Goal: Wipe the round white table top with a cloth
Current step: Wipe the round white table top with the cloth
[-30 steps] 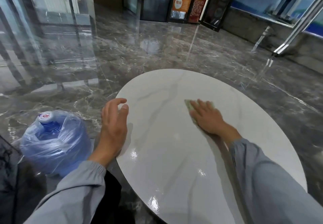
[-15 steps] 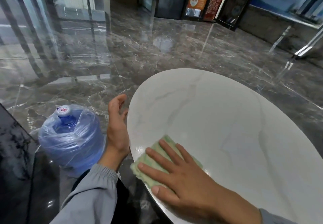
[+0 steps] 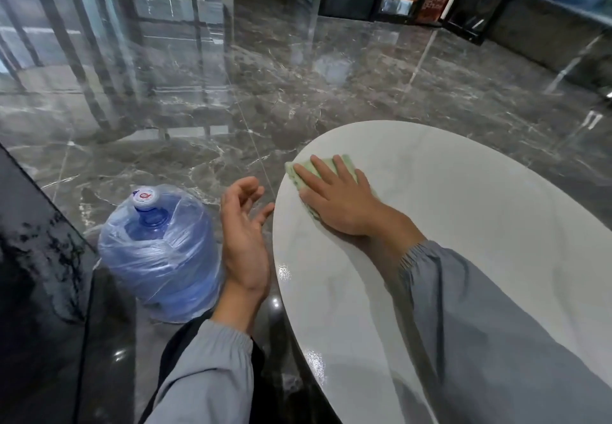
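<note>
The round white table top [image 3: 463, 241] with faint grey veins fills the right half of the view. A pale green cloth [image 3: 344, 162] lies flat at its far left edge, mostly covered by my right hand [image 3: 337, 196], which presses it down with straight, spread fingers. My left hand [image 3: 243, 238] hovers just off the table's left rim, palm turned toward the table, fingers loosely bent and holding nothing. Both arms wear grey sleeves.
A blue water jug [image 3: 159, 254] wrapped in clear plastic stands on the dark marble floor [image 3: 265, 92] left of the table, close to my left hand. A black glossy surface [image 3: 36, 274] runs along the left edge. Glass panels and signboards stand at the back.
My right hand has slid the cloth from the near left edge of the table up to its far left edge. My left hand stayed beside the rim, fingers opening slightly.
</note>
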A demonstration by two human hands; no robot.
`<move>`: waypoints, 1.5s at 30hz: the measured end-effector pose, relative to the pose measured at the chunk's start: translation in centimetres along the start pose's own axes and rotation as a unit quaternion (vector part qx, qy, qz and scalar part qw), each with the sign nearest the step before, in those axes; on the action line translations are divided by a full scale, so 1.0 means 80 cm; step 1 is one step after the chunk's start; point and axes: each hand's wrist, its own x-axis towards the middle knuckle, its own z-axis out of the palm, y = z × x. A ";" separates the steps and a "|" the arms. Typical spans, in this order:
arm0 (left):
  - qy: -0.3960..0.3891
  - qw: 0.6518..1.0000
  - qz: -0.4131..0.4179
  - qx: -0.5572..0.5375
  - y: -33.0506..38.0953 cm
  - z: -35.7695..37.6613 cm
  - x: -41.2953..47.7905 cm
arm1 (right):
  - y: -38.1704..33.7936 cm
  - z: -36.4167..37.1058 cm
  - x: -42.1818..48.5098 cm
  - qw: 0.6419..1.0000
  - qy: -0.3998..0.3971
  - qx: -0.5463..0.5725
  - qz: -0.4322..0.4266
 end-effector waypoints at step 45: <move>-0.168 0.980 -0.011 0.102 -0.037 -0.015 0.024 | -0.046 0.029 -0.185 0.998 -0.013 0.010 -0.062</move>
